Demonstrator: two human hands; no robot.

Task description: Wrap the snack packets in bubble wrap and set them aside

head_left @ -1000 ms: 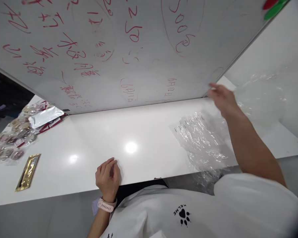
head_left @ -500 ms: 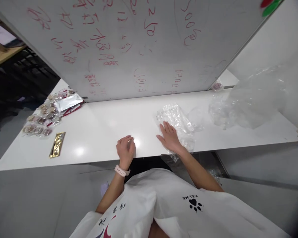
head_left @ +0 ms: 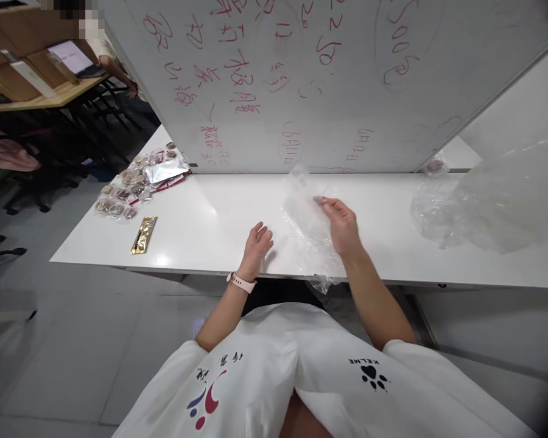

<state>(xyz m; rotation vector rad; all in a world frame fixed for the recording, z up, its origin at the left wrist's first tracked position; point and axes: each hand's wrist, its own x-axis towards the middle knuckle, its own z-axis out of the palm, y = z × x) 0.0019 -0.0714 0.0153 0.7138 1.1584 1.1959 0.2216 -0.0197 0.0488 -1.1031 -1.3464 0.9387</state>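
The white counter (head_left: pixel 219 234) runs across the scene, with its near-left corner now in view. On its far side stands the whiteboard (head_left: pixel 338 91), its red handwriting turned sideways: "500" can be read at the upper right, "250" left of that, and lower down two dates, one seemingly "6月11日"; much of the rest is hard to make out. The white shirt (head_left: pixel 265 371) carries "KELME", upside down, with a black paw print, and a red-and-blue emblem with characters at left.

A large clear sack (head_left: pixel 506 207) slumps on the right. At near centre lies a pile of clear bags (head_left: pixel 317 258), overhanging the near edge; half a second ago the right hand (head_left: pixel 340 222) lay flat on it. Now that hand pinches one clear bag (head_left: pixel 299 194), raised above the pile, so the handling seems to have gone from pressing to picking up. Tiny marks near its top are unreadable. The left hand (head_left: pixel 257 246), loosely curled before, has its fingers spread, holding nothing, just left of the pile.

Far left are wrapped pieces (head_left: pixel 119 198), a silver pouch (head_left: pixel 167 170) and, nearer, a gold packet (head_left: pixel 144 235).
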